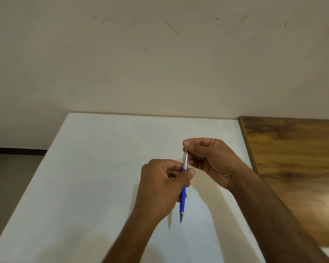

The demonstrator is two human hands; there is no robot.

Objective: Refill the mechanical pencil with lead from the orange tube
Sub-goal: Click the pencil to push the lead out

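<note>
Centre frame, above white table [84, 186]: left hand [163, 185] grips slim blue plastic mechanical pencil [183, 196] mid-barrel, tip downward; right hand [209, 160] pinches its silver top end.

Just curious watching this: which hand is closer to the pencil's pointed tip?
Left. The left hand grips the blue pencil mid-barrel, just above the tip; the right hand pinches the far top end.
</note>
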